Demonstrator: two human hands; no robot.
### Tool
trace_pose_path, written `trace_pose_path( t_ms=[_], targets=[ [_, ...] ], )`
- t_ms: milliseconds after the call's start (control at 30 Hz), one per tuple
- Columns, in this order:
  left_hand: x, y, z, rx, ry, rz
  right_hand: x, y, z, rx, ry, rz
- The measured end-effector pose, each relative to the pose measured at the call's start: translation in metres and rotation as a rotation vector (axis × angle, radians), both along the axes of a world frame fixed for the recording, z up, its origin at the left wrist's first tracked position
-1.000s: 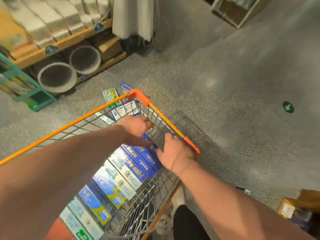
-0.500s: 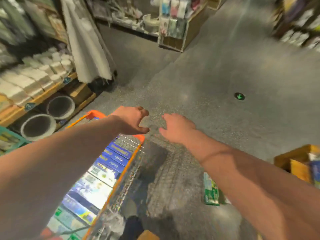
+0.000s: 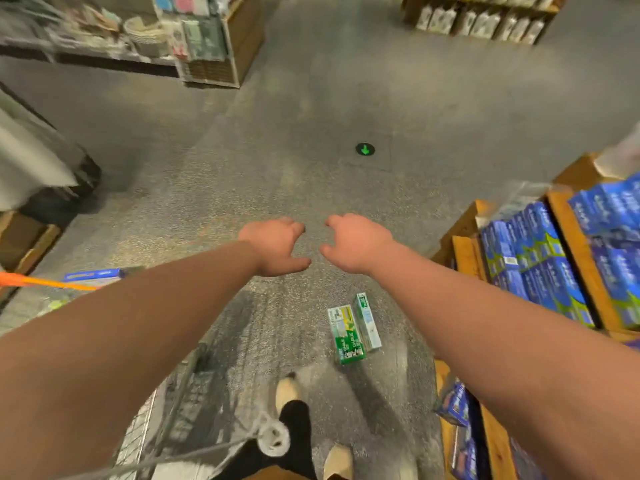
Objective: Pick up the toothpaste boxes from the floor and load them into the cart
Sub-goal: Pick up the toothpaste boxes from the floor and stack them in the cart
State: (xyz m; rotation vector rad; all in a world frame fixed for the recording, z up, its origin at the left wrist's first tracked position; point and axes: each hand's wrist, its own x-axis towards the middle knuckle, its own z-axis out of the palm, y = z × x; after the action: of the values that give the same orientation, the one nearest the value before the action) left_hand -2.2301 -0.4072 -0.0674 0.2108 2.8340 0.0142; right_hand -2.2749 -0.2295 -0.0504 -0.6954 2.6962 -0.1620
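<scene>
Two toothpaste boxes lie side by side on the grey floor: a green and white box and a pale blue and white box to its right. Both hands hover in the air above the floor, beyond the boxes. My left hand and my right hand hold nothing, fingers curled and apart. The cart shows at the left only as its orange rim, with wire mesh low down under my left arm. A blue box lies at that rim.
A wooden shelf stacked with blue toothpaste boxes stands at the right. Store shelving stands at the back left and more at the back right. A green arrow sticker marks the floor ahead. My feet in pale shoes are below.
My view has swung right, away from the cart. Both hands have left the cart basket and now hang empty over the floor. The two boxes on the floor have come into view.
</scene>
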Motion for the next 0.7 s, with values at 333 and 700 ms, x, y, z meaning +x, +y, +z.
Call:
trace_pose_path(
  t_ms=[333, 700],
  targets=[
    [-0.126, 0.064, -0.105, 0.043, -0.086, -0.193, -0.081, 0.106, -0.092, 0.085, -0.152, -0.24],
    [-0.175, 0.11, -0.344, 0.025, -0.227, -0.289, -0.131, 0.153, -0.351, 0.138, -0.342, -0.231]
  ],
)
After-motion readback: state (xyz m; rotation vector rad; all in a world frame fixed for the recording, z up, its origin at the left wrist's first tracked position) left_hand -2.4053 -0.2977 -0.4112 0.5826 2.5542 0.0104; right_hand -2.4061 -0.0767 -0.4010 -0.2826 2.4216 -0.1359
